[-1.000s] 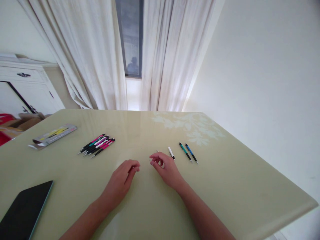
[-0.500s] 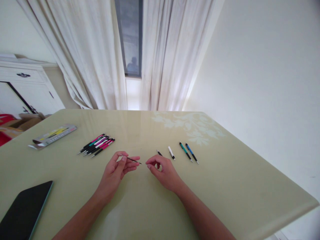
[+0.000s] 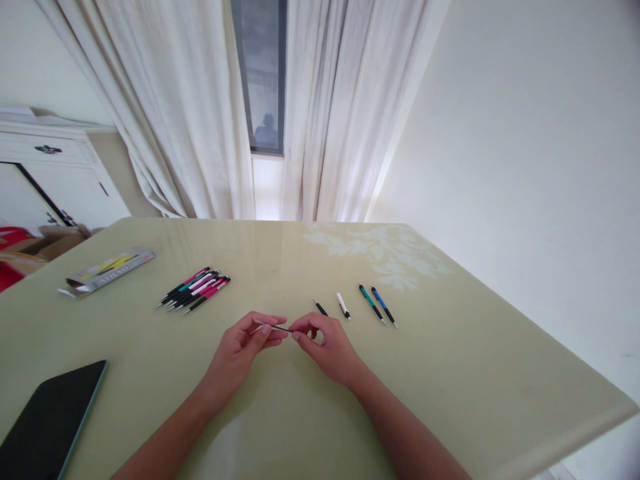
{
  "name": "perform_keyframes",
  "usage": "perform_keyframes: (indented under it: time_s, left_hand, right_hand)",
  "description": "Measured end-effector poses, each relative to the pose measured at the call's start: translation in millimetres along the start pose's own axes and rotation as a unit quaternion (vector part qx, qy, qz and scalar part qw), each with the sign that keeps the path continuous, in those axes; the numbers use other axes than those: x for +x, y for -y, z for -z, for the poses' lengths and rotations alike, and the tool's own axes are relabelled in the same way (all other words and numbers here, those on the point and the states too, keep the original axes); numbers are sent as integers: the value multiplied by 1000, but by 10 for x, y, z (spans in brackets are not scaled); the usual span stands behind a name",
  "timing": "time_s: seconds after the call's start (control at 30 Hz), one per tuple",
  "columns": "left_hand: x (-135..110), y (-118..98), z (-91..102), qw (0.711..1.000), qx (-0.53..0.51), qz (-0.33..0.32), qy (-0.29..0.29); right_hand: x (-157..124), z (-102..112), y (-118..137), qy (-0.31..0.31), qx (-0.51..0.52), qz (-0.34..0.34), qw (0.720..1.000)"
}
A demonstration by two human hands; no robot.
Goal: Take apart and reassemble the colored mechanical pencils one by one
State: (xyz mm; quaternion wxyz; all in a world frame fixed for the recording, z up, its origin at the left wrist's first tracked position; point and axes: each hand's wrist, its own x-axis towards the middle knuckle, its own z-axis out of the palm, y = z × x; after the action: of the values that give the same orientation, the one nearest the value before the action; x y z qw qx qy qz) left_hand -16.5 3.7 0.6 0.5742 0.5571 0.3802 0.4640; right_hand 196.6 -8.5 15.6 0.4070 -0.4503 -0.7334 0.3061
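Between thumb and fingers, my left hand (image 3: pixel 253 340) holds a thin dark pen refill (image 3: pixel 281 328), which points to the right. My right hand (image 3: pixel 320 340) is closed in a pinch at the refill's tip; anything between its fingertips is too small to make out. Just beyond the right hand lie a black pen part (image 3: pixel 321 307), partly hidden by that hand, and a white pen barrel part (image 3: pixel 342 302) with a black end. Farther right, a green pen (image 3: pixel 372 304) and a blue pen (image 3: pixel 384 307) rest side by side.
A pile of several colourful pens (image 3: pixel 195 290) lies left of centre on the table (image 3: pixel 280 427). Behind it to the left is an opened pen box (image 3: pixel 107 272). A black tablet (image 3: pixel 53 417) occupies the front left. Curtains (image 3: pixel 190 120) hang behind the table's far edge.
My left hand has moved a little to the right, bringing the refill's tip to the right fingertips; a small gap separated them before. The right hand has hardly moved.
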Motion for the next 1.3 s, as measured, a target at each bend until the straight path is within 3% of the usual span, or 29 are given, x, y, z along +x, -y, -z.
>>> perform_keyframes:
  time_s: [0.1, 0.2, 0.3, 0.4, 0.57, 0.7, 0.8, 0.97, 1.07, 1.17, 1.3]
  left_hand:
    - [5, -23, -2, 999, 54, -4, -10]
    - [35, 10, 7, 996, 72, -2, -43]
    - [66, 87, 26, 992, 95, -6, -77]
    - [69, 156, 43, 984, 165, -11, -72]
    - [39, 185, 39, 964, 255, -27, -74]
    - [37, 160, 37, 955, 276, -43, -101]
    - [42, 145, 49, 951, 284, -49, -112]
    - [46, 185, 83, 934, 332, -110, -77]
    - [43, 222, 73, 908, 383, -172, -2]
    - [29, 215, 44, 893, 408, -176, 67]
    - [0, 155, 27, 902, 398, -158, 48]
  right_hand:
    - [8, 13, -16, 17, -17, 6, 1000]
    - [30, 65, -104, -13, -92, 6, 996]
    - [55, 128, -245, -65, -216, -25, 974]
    - [69, 152, -362, -69, -296, -60, 951]
    - [83, 100, -416, -15, -316, -39, 948]
    - [90, 95, -412, -18, -309, -35, 950]
    - [88, 129, -374, -42, -259, -29, 965]
    - [67, 112, -259, -33, -15, -32, 999]
    - [48, 31, -196, -15, 71, -46, 996]
    - [32, -44, -137, -8, 110, -58, 992]
    - [26, -54, -60, -8, 169, -72, 983]
